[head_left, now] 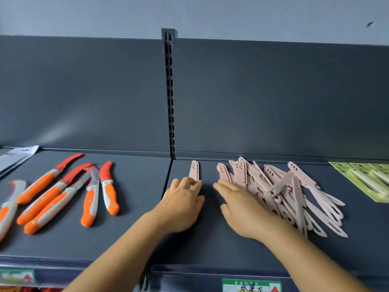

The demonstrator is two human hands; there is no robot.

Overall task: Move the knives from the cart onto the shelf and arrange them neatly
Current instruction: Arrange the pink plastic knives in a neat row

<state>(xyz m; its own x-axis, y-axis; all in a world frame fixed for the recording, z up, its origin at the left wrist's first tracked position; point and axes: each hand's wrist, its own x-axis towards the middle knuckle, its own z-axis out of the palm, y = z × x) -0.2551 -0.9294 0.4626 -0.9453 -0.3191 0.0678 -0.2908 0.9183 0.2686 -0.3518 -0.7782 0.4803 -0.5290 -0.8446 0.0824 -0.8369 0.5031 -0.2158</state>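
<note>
My left hand (182, 204) is pinching one pink knife (194, 171) flat on the shelf (210, 245) | my right hand (242, 209), fingers straight, is pressing the pink knife heap (280, 192) | risk: nudging could be scattering the loose heap, spoiling alignment.

Matt pink plastic knives (280, 192) lie on a smooth, dark, painted metal shelf (134, 234) beside glossy orange-handled knives (90, 197).
</note>
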